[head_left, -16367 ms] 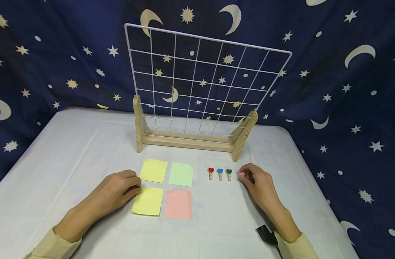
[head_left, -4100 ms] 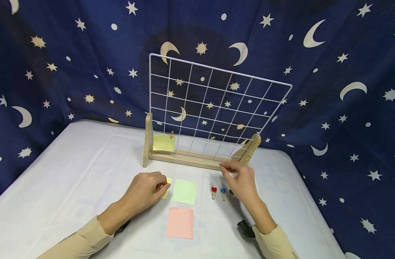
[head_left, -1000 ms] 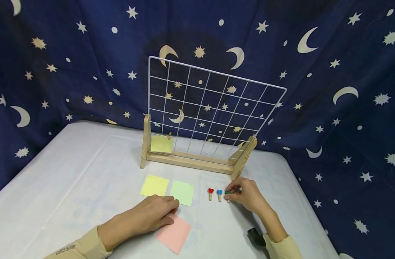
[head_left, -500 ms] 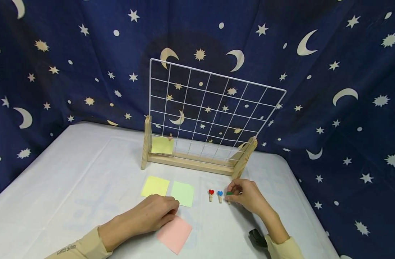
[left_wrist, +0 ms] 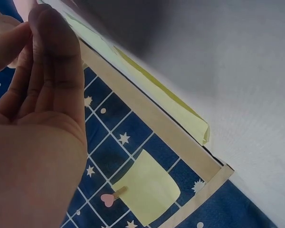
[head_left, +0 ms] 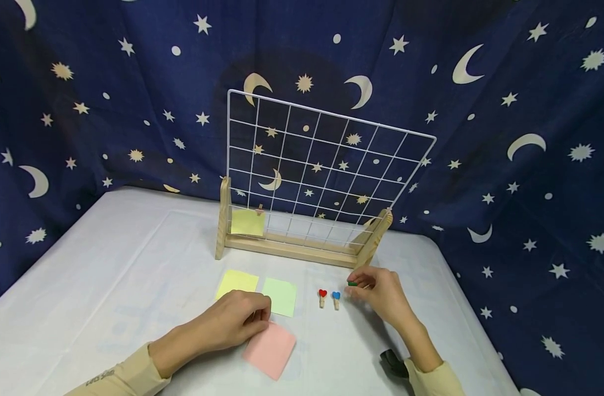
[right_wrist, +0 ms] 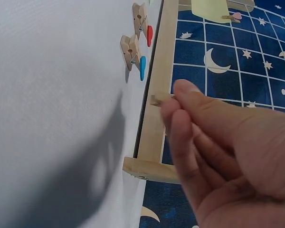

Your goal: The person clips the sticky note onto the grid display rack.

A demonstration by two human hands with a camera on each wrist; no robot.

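Note:
My left hand [head_left: 234, 319] pinches the upper edge of a pink sticky note [head_left: 272, 352], which is turned askew. In the left wrist view a strip of that pink note shows by the fingertips [left_wrist: 38, 19]. Between thumb and fingers, my right hand [head_left: 383, 297] holds a mini clothespin with a green heart [head_left: 352, 284], raised off the table; its wooden end [right_wrist: 157, 99] pokes out in the right wrist view. Beside it lie a red-heart clothespin [head_left: 322, 293] and a blue-heart clothespin [head_left: 336, 296]. A yellow note [head_left: 234, 279] and a green note [head_left: 282, 297] lie behind my left hand.
A white wire grid [head_left: 326, 159] in a wooden stand [head_left: 292, 250] stands at the back. On its lower left, a pink-heart clothespin [left_wrist: 109, 199] fastens a yellow note [head_left: 248, 222]. A starry blue curtain [head_left: 109, 82] hangs behind the white-covered table [head_left: 59, 308].
Earlier, one yellow note and the pink-heart clothespin went from table to grid. My left hand then took the pink note, turning it. Just now my right hand lifted the green-heart clothespin.

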